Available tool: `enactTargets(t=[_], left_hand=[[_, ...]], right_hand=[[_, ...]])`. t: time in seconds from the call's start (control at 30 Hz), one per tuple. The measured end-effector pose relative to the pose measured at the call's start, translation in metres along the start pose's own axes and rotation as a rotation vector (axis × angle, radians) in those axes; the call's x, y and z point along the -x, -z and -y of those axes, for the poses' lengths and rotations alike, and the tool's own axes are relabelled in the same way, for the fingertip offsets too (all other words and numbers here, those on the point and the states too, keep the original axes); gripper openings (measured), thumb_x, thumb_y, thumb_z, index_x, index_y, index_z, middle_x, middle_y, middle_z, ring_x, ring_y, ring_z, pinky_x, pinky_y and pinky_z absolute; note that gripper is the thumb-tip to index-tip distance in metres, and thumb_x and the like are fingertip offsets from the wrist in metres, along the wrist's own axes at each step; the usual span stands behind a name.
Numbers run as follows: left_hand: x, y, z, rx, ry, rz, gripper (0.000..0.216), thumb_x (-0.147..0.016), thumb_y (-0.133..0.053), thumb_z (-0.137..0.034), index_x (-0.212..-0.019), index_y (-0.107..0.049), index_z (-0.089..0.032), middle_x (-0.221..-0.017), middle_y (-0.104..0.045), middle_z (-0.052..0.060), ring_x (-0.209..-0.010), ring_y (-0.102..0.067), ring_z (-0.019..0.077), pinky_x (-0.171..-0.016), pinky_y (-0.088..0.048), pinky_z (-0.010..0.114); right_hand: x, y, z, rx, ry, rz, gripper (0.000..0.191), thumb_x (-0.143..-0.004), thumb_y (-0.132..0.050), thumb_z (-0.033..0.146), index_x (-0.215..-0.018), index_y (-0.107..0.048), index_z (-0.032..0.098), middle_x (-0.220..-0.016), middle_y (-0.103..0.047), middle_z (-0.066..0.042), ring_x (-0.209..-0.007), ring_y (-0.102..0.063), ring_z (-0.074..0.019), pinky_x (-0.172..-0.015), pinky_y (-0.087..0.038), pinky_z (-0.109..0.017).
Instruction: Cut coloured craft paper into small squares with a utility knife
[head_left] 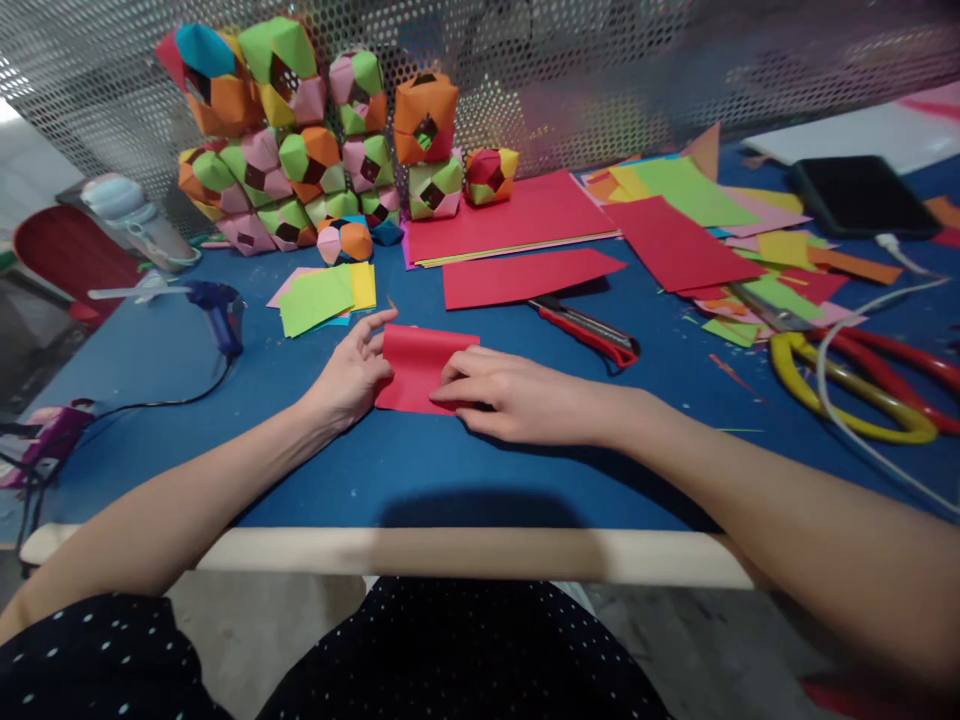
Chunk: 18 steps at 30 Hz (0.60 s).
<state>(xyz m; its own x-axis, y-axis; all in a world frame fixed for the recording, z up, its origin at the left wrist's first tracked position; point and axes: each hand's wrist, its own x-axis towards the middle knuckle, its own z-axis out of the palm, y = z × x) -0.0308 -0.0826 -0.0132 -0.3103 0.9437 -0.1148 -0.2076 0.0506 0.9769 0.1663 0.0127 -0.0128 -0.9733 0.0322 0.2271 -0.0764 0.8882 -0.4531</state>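
A small red paper sheet (411,378) lies in front of me on the blue tabletop, its far edge curled over toward me. At its left edge, my left hand (349,372) grips the paper between thumb and fingers. My right hand (510,395) is on the paper's right side, with bent fingers pressed together on it; the fingertips partly hide that edge. Just beyond the sheet is a longer red paper strip (517,280), which partly covers a red box cutter (592,335). Small green and yellow paper squares (319,300) lie beyond my left hand.
Folded paper balls (300,160) stand stacked against the perforated metal back. A blue glue gun (219,312) with a cord is at left. Yellow-and-red-handled scissors (851,395), a white cable (832,400), paper scraps (795,250) and a black phone (862,195) occupy the right.
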Motion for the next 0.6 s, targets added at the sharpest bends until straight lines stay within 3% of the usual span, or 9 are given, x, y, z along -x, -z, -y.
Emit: enactTargets(t=[0.07, 0.13, 0.2, 0.27, 0.4, 0.5, 0.6], left_hand=[[0.0, 0.001, -0.001, -0.019, -0.003, 0.014, 0.077, -0.051, -0.056, 0.001, -0.125, -0.048, -0.019, -0.107, -0.068, 0.005, -0.074, -0.062, 0.0112, -0.062, -0.046, 0.019], [-0.001, 0.002, -0.002, -0.024, -0.007, 0.037, 0.08, -0.052, -0.057, 0.001, -0.129, -0.046, -0.02, -0.112, -0.067, 0.007, -0.081, -0.064, 0.013, -0.064, -0.046, 0.02], [-0.001, 0.003, -0.004, -0.022, -0.013, 0.059, 0.083, -0.052, -0.059, 0.001, -0.13, -0.046, -0.021, -0.116, -0.066, 0.008, -0.088, -0.065, 0.0148, -0.065, -0.046, 0.019], [0.0, 0.003, -0.007, -0.032, -0.026, 0.078, 0.084, -0.053, -0.061, 0.001, -0.132, -0.046, -0.022, -0.119, -0.066, 0.009, -0.093, -0.065, 0.0158, -0.064, -0.046, 0.018], [0.006, 0.001, -0.013, -0.073, -0.062, 0.125, 0.085, -0.057, -0.067, -0.003, -0.136, -0.045, -0.026, -0.127, -0.063, 0.01, -0.1, -0.064, 0.0183, -0.069, -0.048, 0.02], [0.011, -0.002, -0.018, -0.09, -0.094, 0.136, 0.082, -0.058, -0.069, -0.002, -0.134, -0.048, -0.026, -0.127, -0.063, 0.009, -0.104, -0.064, 0.0197, -0.076, -0.051, 0.024], [0.013, -0.005, -0.022, -0.048, -0.095, 0.07, 0.073, -0.061, -0.07, -0.003, -0.129, -0.053, -0.025, -0.117, -0.067, 0.006, -0.097, -0.066, 0.0177, -0.074, -0.052, 0.023]], right_hand=[[0.0, 0.006, 0.001, -0.129, -0.028, -0.095, 0.026, -0.09, -0.051, 0.016, -0.109, -0.069, 0.015, -0.105, -0.065, -0.01, -0.094, -0.06, -0.0196, -0.086, -0.048, -0.037], [0.0, 0.013, 0.001, -0.204, -0.083, -0.281, 0.026, -0.09, -0.052, 0.02, -0.109, -0.069, 0.016, -0.102, -0.067, -0.008, -0.089, -0.062, -0.0174, -0.082, -0.05, -0.035], [-0.001, 0.017, -0.001, -0.198, -0.173, -0.48, 0.026, -0.089, -0.054, 0.024, -0.108, -0.069, 0.016, -0.101, -0.068, -0.008, -0.087, -0.063, -0.0174, -0.078, -0.051, -0.034], [-0.003, 0.018, -0.005, -0.206, -0.287, -0.57, 0.031, -0.085, -0.06, 0.029, -0.112, -0.067, 0.016, -0.106, -0.068, -0.009, -0.092, -0.064, -0.02, -0.078, -0.052, -0.036], [-0.007, 0.011, -0.011, -0.454, -0.476, -0.427, 0.058, -0.072, -0.074, 0.033, -0.125, -0.06, 0.016, -0.118, -0.068, -0.012, -0.1, -0.065, -0.0246, -0.081, -0.054, -0.038], [-0.01, 0.007, -0.006, -0.602, -0.54, -0.337, 0.045, -0.069, -0.072, 0.02, -0.113, -0.065, 0.017, -0.099, -0.072, -0.007, -0.081, -0.067, -0.0196, -0.07, -0.054, -0.033], [-0.013, 0.003, 0.001, -0.768, -0.604, -0.404, 0.028, -0.067, -0.069, 0.014, -0.095, -0.068, 0.016, -0.076, -0.069, -0.002, -0.064, -0.061, -0.0146, -0.061, -0.049, -0.028]])
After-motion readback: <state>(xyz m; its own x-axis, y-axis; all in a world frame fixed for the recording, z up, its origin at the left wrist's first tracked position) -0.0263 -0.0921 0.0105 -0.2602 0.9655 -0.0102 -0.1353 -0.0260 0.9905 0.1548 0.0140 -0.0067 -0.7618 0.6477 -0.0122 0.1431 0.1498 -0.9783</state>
